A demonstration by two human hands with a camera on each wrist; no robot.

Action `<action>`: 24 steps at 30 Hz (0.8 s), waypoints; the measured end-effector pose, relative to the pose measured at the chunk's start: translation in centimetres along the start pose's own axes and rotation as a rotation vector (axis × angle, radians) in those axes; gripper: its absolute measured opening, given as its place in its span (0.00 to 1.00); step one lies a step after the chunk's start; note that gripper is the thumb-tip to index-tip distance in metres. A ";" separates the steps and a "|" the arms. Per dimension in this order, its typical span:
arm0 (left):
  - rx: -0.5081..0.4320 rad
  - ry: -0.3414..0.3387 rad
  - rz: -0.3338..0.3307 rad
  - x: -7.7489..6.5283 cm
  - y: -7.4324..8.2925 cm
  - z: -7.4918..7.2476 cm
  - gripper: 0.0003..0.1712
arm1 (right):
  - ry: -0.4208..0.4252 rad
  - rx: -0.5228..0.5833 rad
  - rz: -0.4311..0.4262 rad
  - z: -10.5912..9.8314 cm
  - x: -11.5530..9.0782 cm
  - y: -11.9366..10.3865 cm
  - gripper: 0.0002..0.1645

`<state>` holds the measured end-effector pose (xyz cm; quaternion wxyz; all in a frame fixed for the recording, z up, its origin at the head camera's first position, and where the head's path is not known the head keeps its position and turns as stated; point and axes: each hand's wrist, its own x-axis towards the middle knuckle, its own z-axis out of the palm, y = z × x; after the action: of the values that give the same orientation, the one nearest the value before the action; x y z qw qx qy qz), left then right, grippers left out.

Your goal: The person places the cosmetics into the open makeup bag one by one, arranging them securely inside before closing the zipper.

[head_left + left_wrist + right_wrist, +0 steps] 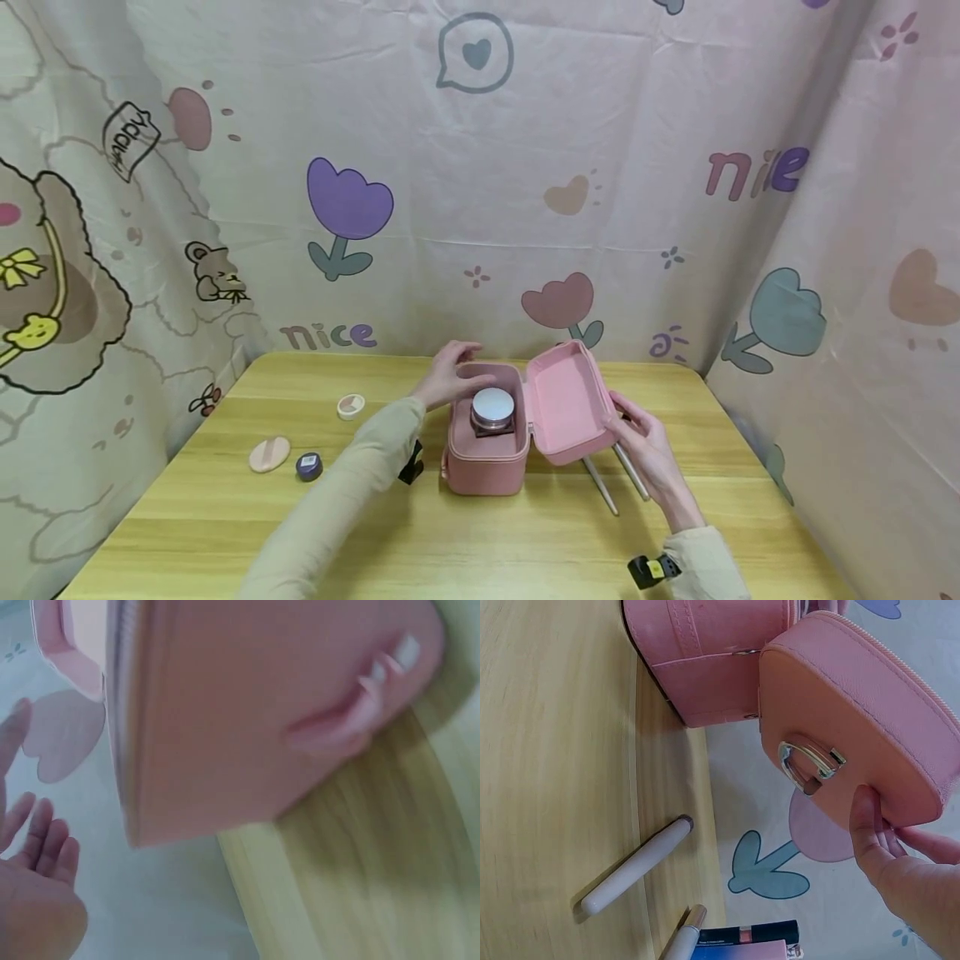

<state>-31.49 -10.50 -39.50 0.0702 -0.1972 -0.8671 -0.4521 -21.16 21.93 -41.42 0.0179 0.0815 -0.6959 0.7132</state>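
Note:
A pink cosmetic case (489, 475) stands on the table with its lid (570, 400) swung out to the right. Inside lies a round jar with a pale silvery top (493, 406), over a dark square item (492, 432). My left hand (452, 379) is above the case's left rim, thumb reaching over the opening, other fingers spread and loosely bent, holding nothing. The left wrist view shows that hand (37, 877) beside the case wall (225, 712). With my right hand (643, 437) I pinch the lid's outer edge, thumb on its outer face (840, 742) near a metal-ended handle loop (810, 765).
Left of the case lie a powder puff (269, 454), a small dark-blue-sided pot (308, 467) and a small round compact (350, 407). Behind the lid are pale-handled brushes (641, 866), a black tube (769, 933) and a blue-to-pink item (742, 951). A patterned curtain (465, 208) hangs behind the table.

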 end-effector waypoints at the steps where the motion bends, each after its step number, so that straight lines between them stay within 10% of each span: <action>1: -0.014 0.022 0.000 -0.1 -0.2 -0.1 0.34 | 0.002 0.001 -0.001 0.0 0.0 0.0 0.38; 13: -0.011 0.193 -0.007 -3.2 -2.6 -3.0 0.24 | 0.008 0.011 0.004 0.0 0.0 0.1 0.38; 24: 0.316 0.381 0.049 -5.6 -5.1 -6.8 0.31 | 0.006 0.002 0.010 0.0 0.0 -0.1 0.38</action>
<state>-28.83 -20.21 -41.10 0.2734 -0.1162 -0.8931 -0.3379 -21.11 21.90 -41.28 0.0163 0.0761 -0.6955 0.7143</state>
